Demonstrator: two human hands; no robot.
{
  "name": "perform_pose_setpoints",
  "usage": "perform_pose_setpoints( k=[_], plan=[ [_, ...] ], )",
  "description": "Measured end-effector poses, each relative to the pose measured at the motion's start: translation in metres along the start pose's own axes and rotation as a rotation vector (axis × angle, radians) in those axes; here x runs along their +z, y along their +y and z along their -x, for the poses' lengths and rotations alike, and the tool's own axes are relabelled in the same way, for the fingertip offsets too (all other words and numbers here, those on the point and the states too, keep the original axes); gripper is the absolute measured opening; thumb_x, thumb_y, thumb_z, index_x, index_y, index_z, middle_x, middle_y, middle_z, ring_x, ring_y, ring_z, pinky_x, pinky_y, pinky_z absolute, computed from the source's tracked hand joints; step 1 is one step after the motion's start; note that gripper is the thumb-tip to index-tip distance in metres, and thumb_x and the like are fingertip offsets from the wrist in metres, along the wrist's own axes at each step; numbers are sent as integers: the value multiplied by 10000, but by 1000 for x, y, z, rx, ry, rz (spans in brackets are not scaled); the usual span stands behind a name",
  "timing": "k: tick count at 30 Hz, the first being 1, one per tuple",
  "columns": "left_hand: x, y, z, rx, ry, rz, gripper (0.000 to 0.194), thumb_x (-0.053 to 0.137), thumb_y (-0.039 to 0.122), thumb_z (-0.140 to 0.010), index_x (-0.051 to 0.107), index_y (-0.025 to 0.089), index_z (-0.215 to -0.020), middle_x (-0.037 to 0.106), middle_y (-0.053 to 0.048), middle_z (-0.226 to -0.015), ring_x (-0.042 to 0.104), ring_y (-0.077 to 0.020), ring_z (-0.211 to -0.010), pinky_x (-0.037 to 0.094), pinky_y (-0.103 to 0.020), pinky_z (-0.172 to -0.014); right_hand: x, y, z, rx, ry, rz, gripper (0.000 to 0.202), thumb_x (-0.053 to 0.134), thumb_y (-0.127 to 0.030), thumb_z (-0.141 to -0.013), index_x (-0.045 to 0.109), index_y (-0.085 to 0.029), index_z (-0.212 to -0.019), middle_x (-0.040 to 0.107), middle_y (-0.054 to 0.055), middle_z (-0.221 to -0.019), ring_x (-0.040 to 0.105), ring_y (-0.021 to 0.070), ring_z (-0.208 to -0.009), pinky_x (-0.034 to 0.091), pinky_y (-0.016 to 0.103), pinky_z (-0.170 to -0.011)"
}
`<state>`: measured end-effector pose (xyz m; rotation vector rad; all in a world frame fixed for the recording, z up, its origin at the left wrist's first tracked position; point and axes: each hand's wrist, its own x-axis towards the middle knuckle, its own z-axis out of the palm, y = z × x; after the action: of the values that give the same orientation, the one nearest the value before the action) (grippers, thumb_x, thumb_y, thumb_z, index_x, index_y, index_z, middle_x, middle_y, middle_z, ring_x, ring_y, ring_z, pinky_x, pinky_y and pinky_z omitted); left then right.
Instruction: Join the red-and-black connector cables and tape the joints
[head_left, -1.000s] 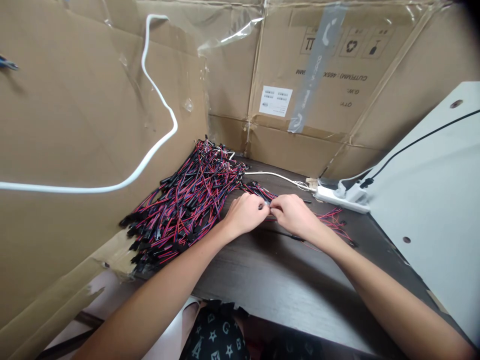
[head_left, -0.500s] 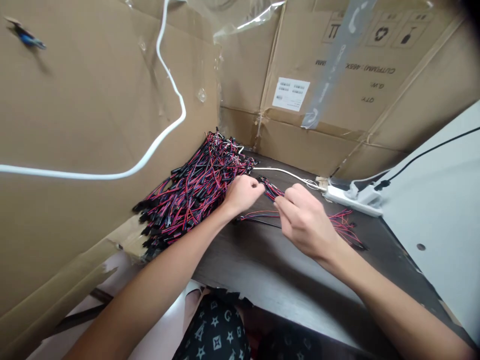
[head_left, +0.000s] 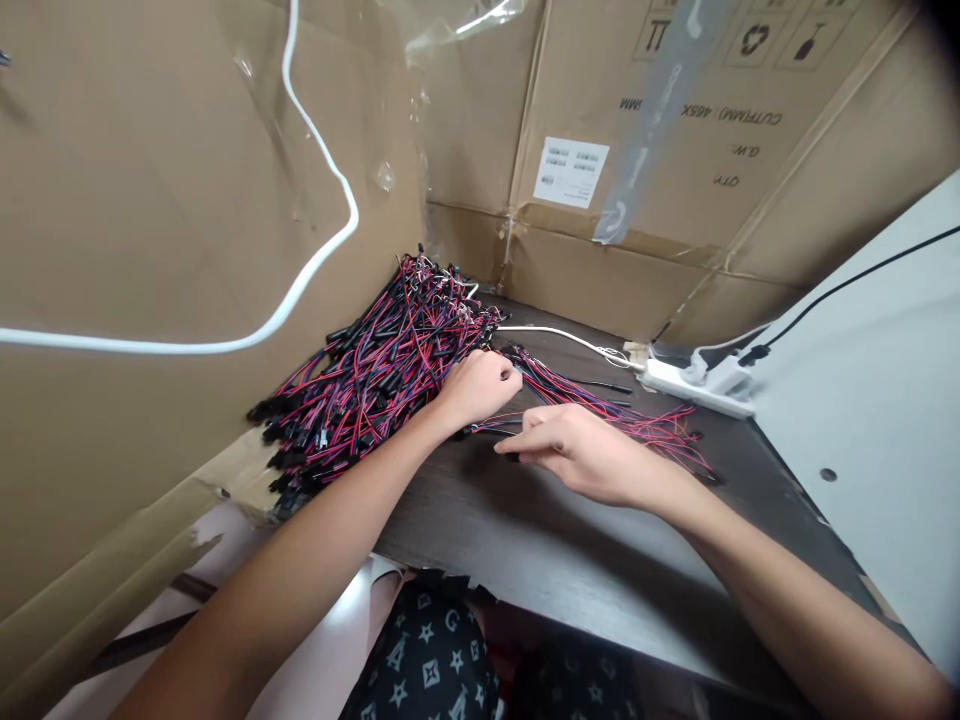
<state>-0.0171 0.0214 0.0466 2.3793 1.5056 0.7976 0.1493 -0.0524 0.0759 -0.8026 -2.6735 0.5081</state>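
On the dark desk (head_left: 450, 515), a large heap of red, blue and black wires (head_left: 375, 375) lies to the person's left, and the left hand (head_left: 482, 386) is at its right edge. That hand is curled with its fingers tucked in; whether it grips a wire is hidden. Nearer the person and to the right, the right hand (head_left: 574, 452) has its index finger stretched toward the left, a small black piece (head_left: 513, 457) showing just under the fingertips; I cannot tell whether it is pinched. The hands are apart, with thin strands (head_left: 487, 429) between them. Beyond the right hand, a smaller bundle of wires (head_left: 574, 393) stretches rightward, near a white power strip (head_left: 697, 389).
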Motion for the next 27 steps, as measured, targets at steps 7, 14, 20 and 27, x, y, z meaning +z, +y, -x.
perform_pose_setpoints(
  k=[7, 14, 20, 27],
  plan=[
    [0, 0, 1, 16, -21, -72, 349, 419, 327, -796, 648, 170, -585, 626, -59, -607, 432, -140, -528, 214, -280, -539, -3, -1, 1, 61, -16, 0, 196, 523, -65, -838, 670, -153, -933, 650, 42, -828, 555, 151, -797, 414, 271, -756],
    [-1, 0, 1, 32, -80, -138, 348, 440, 362, -815, 690, 173, -664, 684, -91, -705, 560, -187, -625, 267, -280, -545, -14, -20, 6, 49, 47, -28, 174, 547, -75, -842, 677, -180, -795, 608, 74, -1046, 527, 184, -1034, 398, 325, -913],
    [1, 3, 2, 31, -65, -194, 333, 427, 312, -820, 689, 170, -671, 688, -93, -726, 599, -205, -701, 335, -281, -585, -10, -37, 18, 13, -237, -170, 255, 495, -39, -853, 705, -181, -883, 640, 24, -859, 576, 116, -809, 426, 241, -784],
    [2, 2, 3, 50, -76, -198, 337, 430, 314, -827, 677, 163, -655, 671, -93, -697, 592, -199, -680, 374, -286, -612, 8, -53, 21, -70, -503, -99, 386, 515, -52, -804, 672, -246, -1099, 645, 19, -844, 569, 133, -777, 386, 229, -659]
  ],
)
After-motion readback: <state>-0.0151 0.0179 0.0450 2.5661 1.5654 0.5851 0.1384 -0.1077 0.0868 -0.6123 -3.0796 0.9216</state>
